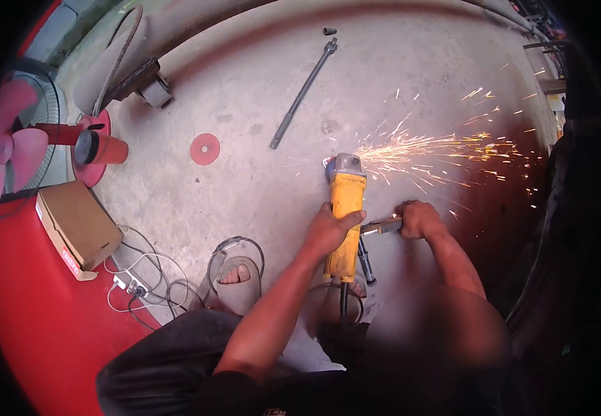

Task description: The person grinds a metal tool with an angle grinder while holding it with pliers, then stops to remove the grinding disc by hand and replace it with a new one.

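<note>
My left hand (329,232) is wrapped round the yellow body of an angle grinder (346,208). Its grey head points away from me, and the blue-edged disc (329,168) shows at the left of the head. Bright sparks (425,148) stream from there to the right. In my closed right hand (422,219) is a metal tool that looks like locking pliers (385,226), pointing left toward the grinder. What its jaws hold is hidden behind the grinder. A dark metal bar (365,260) stands below, close to my foot.
On the concrete floor lie a long steel bar (304,93), a small socket (329,31) and a red cutting disc (205,148). To the left are a fan (19,145), a cardboard box (78,225) and a power strip (131,283) with loose cables. My sandalled foot (236,284) is near the grinder.
</note>
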{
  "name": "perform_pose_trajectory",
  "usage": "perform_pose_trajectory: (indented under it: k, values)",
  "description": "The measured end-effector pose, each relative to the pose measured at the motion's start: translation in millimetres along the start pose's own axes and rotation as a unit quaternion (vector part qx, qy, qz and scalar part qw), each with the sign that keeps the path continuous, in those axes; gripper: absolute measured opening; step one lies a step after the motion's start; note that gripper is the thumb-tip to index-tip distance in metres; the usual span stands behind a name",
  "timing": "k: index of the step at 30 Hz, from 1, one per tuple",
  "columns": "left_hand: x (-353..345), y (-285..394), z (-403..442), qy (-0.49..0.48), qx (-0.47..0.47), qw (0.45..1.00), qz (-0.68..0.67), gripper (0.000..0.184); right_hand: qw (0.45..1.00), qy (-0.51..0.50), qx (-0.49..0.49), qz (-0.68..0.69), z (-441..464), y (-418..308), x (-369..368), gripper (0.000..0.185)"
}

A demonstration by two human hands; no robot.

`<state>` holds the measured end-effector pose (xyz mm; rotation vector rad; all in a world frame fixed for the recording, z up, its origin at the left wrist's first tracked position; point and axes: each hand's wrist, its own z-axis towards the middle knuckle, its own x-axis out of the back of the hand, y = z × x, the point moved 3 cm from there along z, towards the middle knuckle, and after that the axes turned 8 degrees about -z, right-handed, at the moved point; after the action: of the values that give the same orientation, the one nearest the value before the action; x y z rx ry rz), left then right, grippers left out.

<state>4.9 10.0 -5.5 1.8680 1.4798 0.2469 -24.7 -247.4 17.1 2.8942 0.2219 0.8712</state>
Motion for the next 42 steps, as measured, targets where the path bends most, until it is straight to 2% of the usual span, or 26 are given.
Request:
perform_pose_trajectory:
  k: [2,4,6,9,12,15,18,20,26,28,30,36,38,42]
  values:
    - [-1.3,1.8,4.5,0.032,-0.002,0.999,-0.015,0.077,1.000,-0.006,-0.005,0.001,0.2,0.0,-2.9,0.038]
    - [-0.8,-3.7,7.1,0.030,0.004,1.000,0.003,0.077,1.000,-0.008,-0.011,0.004,0.6,1.3,1.8,0.039]
    - [1.9,-3.7,5.3,0.033,0.012,0.999,0.021,0.077,0.999,-0.051,-0.006,-0.010,2.1,-0.3,5.0,0.038]
    - [-0.2,4.3,-5.1,0.005,-0.016,1.000,0.011,0.077,1.000,-0.005,-0.004,-0.002,1.0,-0.8,2.5,0.038]
    - [-4.1,8.1,-1.7,0.023,0.013,1.000,-0.001,0.075,0.999,-0.035,-0.032,0.007,-0.3,-2.0,3.3,0.038]
    - [-2.3,8.1,-3.4,0.030,0.021,0.999,0.022,0.068,0.999,-0.033,-0.017,0.002,1.1,-1.6,4.6,0.038]
    - [-2.2,15.9,-15.2,-0.009,0.017,1.000,0.002,0.066,1.000,-0.008,-0.001,0.008,4.5,1.3,-3.6,0.038]
    - [-5.0,-0.1,-0.9,0.036,-0.001,0.999,-0.035,0.071,1.000,0.000,-0.001,0.002,4.8,1.2,-6.2,0.037]
    - [-5.8,1.7,-6.5,0.028,-0.002,1.000,0.007,0.073,0.999,-0.027,-0.009,-0.016,1.7,-4.4,8.2,0.037]
    - [-9.6,2.0,-2.1,0.043,-0.005,0.999,-0.017,0.070,0.999,-0.044,-0.014,-0.023,1.1,-2.4,2.7,0.037]
    - [-13.5,-1.5,1.4,0.055,-0.003,0.998,-0.040,0.066,1.000,0.027,0.001,-0.005,1.5,0.7,-4.9,0.038]
    - [-14.8,-13.6,16.4,0.048,-0.022,0.999,0.013,0.067,1.000,-0.011,-0.010,0.000,0.4,-3.4,4.1,0.040]
    - [-20.9,-10.8,15.2,0.080,-0.055,0.995,-0.022,0.068,1.000,0.006,-0.004,-0.004,3.4,0.7,-5.9,0.040]
    - [-27.0,-2.0,9.6,0.124,-0.024,0.992,-0.008,0.068,1.000,0.023,0.008,-0.004,2.7,1.5,-7.2,0.039]
